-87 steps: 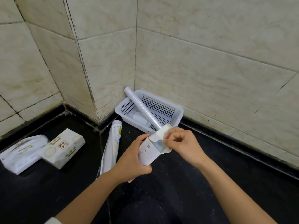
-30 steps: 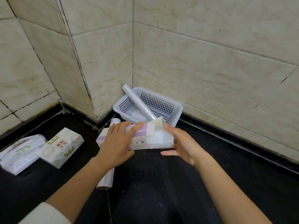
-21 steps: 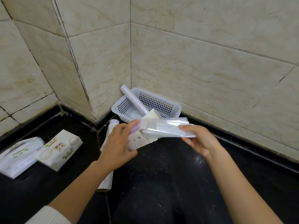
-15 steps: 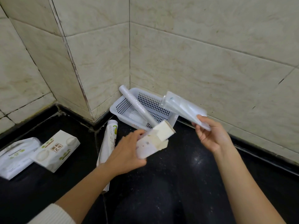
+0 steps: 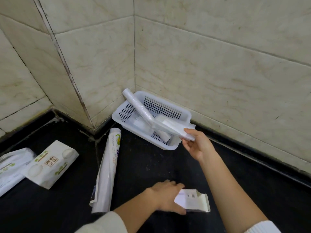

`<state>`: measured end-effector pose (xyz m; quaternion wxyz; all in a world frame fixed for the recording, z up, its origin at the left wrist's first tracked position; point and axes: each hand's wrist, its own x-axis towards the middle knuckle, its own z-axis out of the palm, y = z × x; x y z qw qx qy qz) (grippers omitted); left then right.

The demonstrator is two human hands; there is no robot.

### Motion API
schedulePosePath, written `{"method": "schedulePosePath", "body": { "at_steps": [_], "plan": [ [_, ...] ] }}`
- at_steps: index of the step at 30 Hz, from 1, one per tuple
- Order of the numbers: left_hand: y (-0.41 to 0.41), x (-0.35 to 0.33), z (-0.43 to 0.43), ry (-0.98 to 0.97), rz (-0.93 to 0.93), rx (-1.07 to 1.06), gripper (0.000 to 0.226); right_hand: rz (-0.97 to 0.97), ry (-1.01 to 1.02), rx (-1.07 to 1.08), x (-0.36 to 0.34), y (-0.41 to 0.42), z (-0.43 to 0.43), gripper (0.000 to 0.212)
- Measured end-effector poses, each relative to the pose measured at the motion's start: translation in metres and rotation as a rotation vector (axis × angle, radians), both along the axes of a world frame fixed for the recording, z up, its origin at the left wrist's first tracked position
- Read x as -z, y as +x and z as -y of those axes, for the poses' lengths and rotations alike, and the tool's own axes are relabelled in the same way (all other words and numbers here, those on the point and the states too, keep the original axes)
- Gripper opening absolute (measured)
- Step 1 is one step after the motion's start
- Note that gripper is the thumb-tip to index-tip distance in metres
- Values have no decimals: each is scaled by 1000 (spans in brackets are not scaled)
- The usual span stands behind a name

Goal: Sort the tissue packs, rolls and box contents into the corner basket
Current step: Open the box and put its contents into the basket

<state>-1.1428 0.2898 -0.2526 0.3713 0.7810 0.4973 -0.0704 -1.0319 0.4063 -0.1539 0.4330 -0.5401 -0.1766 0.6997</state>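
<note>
A white perforated basket (image 5: 185,115) sits in the tiled corner. A clear-wrapped roll (image 5: 138,105) leans in it, its top over the back-left rim. My right hand (image 5: 196,145) holds a clear plastic pack (image 5: 171,128) over the basket's front right corner, one end lying inside. My left hand (image 5: 166,195) rests low on the dark floor, gripping the white cardboard box (image 5: 193,200), whose end flap stands open. A long printed roll (image 5: 109,167) lies on the floor left of the basket.
Two tissue packs lie at the far left: one with a brown label (image 5: 52,163) and another (image 5: 11,167) partly under it. Tiled walls close the corner behind the basket. The floor is dark stone.
My right hand pulled the clear pack out of the box and carried it into the basket. My left hand lowered the opened box to the floor.
</note>
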Motion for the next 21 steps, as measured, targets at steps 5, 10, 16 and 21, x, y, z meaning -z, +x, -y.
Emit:
{"method": "schedulePosePath", "body": {
  "at_steps": [5,10,16,21],
  "plan": [
    [-58,-12,-35,297,212,-465,49,51,-28,-64,21,-19,-27,32],
    [-118,-12,-77,628,88,-818,59,107,-91,-225,48,-68,-51,32],
    [-135,8,-102,496,-132,-660,73,883,-32,-547,79,-89,-75,30],
    [-133,18,-101,535,-161,-663,80,917,5,-387,86,-79,-103,32]
  ]
}}
